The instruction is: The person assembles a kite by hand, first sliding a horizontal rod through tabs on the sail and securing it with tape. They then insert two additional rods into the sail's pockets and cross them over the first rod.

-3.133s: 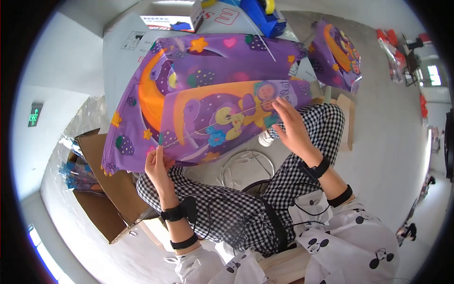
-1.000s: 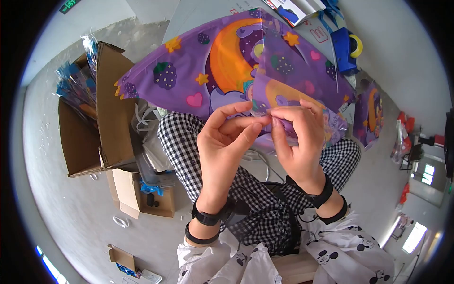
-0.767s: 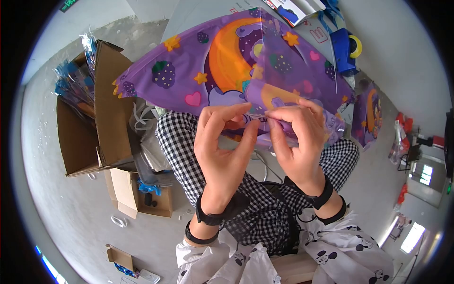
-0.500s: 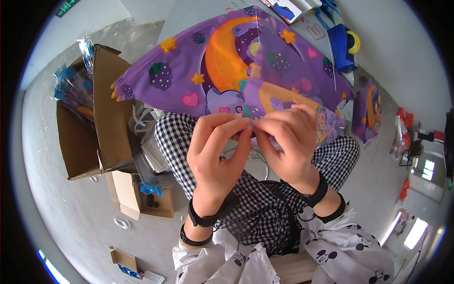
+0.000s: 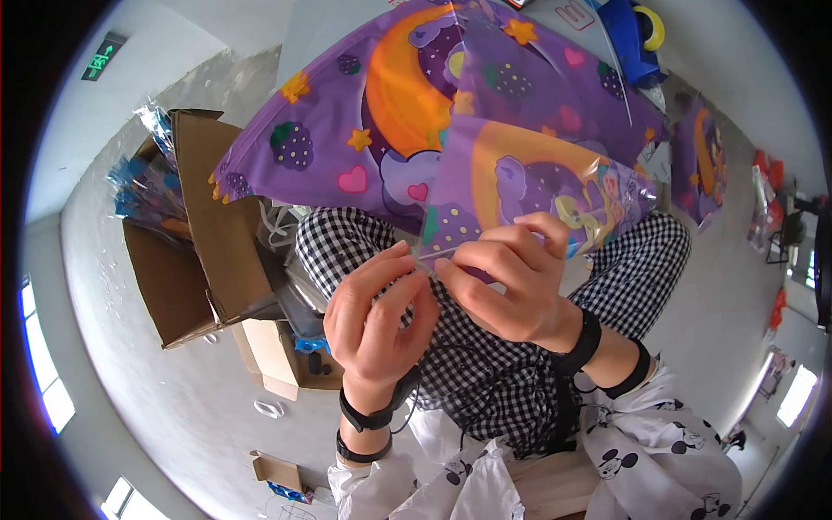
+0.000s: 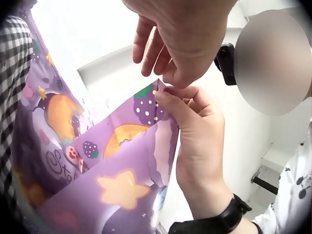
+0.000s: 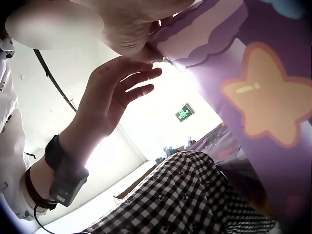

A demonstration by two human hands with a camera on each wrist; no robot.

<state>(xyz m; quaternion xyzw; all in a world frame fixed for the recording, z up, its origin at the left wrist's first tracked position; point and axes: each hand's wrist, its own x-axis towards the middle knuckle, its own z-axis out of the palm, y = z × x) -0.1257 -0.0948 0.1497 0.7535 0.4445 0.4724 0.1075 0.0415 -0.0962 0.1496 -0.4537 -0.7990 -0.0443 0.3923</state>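
A purple kite (image 5: 329,130) printed with a moon, stars and berries lies spread over the lap and the grey board, its see-through flap (image 5: 520,173) folded toward me. At the flap's near corner, my right hand (image 5: 511,277) pinches the material between thumb and forefinger. My left hand (image 5: 379,321) meets it there, thumb and forefinger pinched together on what looks like a thin string; the fingers largely hide it. In the left wrist view the right hand (image 6: 202,141) grips the berry-printed corner. The left hand's (image 7: 109,95) other fingers stretch out in the right wrist view.
A blue tape dispenser (image 5: 628,43) sits on the grey board at the upper right, a thin white rod (image 5: 614,65) beside it. At left stands a cardboard box (image 5: 217,217) with wrapped packets. A smaller open box (image 5: 269,355) lies on the floor. Another purple kite (image 5: 698,165) hangs at right.
Earlier the hands were apart over the flap, with a string across it. They came together at its corner, then moved down toward the body, drawing the corner nearer.
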